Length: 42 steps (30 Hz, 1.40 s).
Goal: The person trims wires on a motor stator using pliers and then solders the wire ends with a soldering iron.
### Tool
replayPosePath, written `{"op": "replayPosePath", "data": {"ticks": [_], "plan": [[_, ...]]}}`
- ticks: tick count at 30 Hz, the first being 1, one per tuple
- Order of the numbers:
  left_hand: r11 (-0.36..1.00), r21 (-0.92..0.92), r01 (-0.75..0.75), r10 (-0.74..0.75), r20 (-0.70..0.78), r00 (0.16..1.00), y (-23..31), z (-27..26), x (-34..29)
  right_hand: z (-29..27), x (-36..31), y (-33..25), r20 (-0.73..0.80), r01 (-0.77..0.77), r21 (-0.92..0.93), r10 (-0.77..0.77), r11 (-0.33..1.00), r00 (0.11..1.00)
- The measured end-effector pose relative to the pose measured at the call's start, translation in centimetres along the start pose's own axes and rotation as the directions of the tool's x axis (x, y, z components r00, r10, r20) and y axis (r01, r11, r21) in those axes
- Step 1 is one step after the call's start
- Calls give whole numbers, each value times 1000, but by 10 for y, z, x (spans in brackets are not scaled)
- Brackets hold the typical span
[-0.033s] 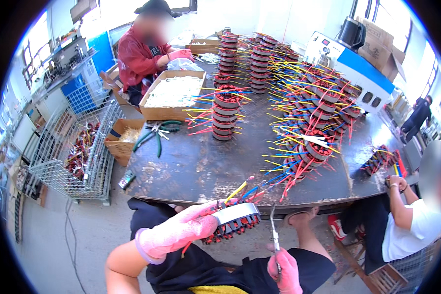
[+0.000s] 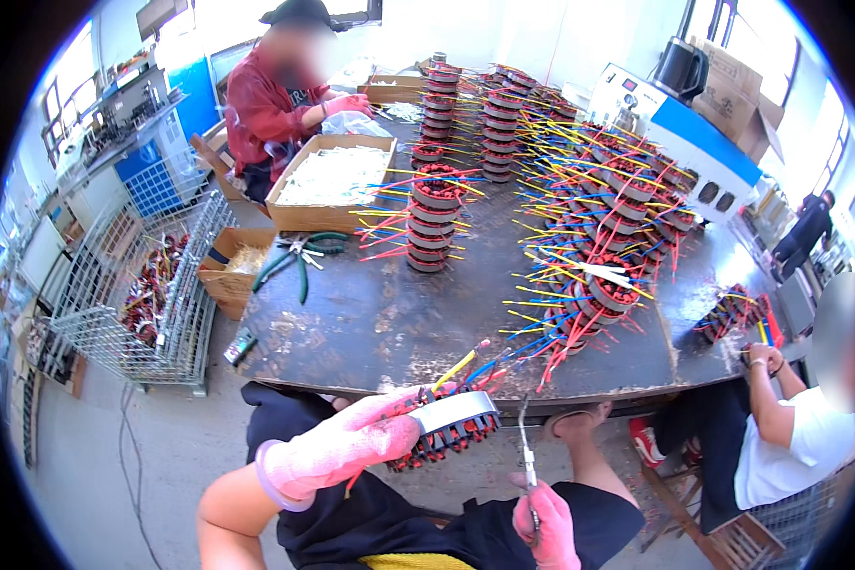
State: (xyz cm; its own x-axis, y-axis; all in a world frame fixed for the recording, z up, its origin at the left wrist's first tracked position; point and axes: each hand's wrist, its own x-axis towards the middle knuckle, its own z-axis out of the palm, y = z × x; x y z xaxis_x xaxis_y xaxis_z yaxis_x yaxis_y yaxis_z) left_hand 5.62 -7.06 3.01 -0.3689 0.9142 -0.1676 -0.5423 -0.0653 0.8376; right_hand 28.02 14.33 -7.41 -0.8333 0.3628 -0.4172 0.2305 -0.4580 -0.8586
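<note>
The left hand [image 2: 342, 451] grips a wire-wound ring [image 2: 454, 411], the right hand [image 2: 548, 528] a slim tool [image 2: 528, 456]. A cardboard box [image 2: 318, 219] on the table [image 2: 361, 323] holds white pieces [image 2: 331, 178]; a wire cage [image 2: 176, 353], reddish parts [image 2: 152, 296].

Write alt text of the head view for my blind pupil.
A pink-gloved left hand holds a wired metal ring; the gloved right hand holds a thin tool. Similar rings stand stacked on the dark table beyond.

Left hand [image 2: 347, 446] — partly hidden behind wire-wound ring [image 2: 454, 411], yellow cloth [image 2: 413, 562] cut off by lower edge, faces [image 2: 302, 49] blurred upper left and right, distant figure [image 2: 806, 233] at right — details too small to tell
</note>
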Motion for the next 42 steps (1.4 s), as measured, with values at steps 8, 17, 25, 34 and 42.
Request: {"op": "replayPosePath", "data": {"ticks": [8, 17, 25, 34, 42], "plan": [[999, 33, -32, 33, -34, 999, 8, 11, 3, 4, 0, -7, 25, 12, -11, -12, 1000, 1000], [997, 12, -70, 70, 18, 997, 2, 5, 0, 7, -2, -7, 31, 1, 3, -1, 1000, 1000], [1000, 14, -4, 4, -7, 1000, -14, -15, -4, 8, -3, -9, 25, -14, -3, 14, 1000, 1000], [999, 6, 43, -43, -20, 999, -9, -6, 0, 10, -5, -12, 15, 3, -14, -3, 1000, 1000], [996, 93, 12, -14, 18, 1000, 1, -1, -3, 11, -2, -12, 13, 27, -23, -27, 999, 1000]]}}
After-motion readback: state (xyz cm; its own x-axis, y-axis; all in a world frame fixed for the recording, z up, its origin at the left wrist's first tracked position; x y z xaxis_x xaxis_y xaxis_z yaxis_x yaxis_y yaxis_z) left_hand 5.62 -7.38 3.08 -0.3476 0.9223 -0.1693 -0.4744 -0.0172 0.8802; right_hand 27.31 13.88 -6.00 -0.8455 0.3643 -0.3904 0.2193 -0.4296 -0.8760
